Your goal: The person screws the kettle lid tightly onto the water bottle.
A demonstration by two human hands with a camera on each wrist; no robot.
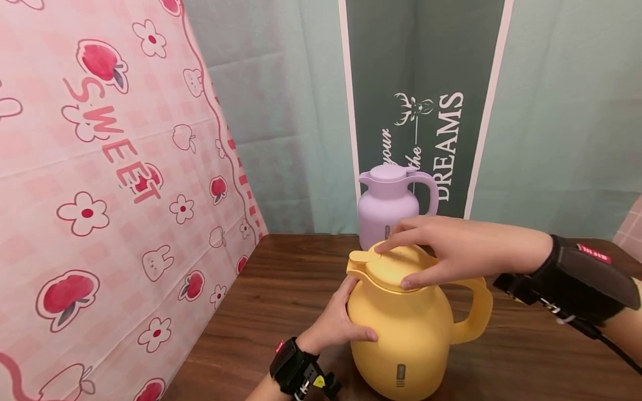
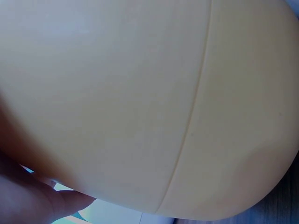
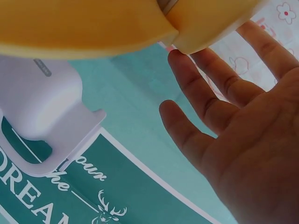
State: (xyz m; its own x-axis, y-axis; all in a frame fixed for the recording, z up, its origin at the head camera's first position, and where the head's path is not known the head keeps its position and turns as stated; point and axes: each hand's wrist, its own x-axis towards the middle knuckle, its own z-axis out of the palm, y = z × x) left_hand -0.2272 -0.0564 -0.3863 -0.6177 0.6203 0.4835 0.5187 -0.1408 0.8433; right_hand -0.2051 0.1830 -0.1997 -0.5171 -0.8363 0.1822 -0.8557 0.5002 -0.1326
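A yellow vacuum jug (image 1: 401,345) stands upright on the wooden table, spout to the left and handle (image 1: 480,314) to the right. My left hand (image 1: 333,323) grips its body from the left, thumb on the near side and fingers reaching round behind. Across the top, my right hand (image 1: 443,245) holds the yellow lid (image 1: 393,267) with thumb at the near rim and fingers at the far side. In the right wrist view, some fingertips (image 3: 180,58) touch the lid's edge. The jug's body (image 2: 117,116) nearly fills the left wrist view.
A lavender jug (image 1: 383,211) of the same kind stands behind the yellow one, near the back edge of the brown table (image 1: 281,278). A green cloth (image 1: 281,111) hangs behind, and a pink patterned cloth (image 1: 115,239) borders the left side.
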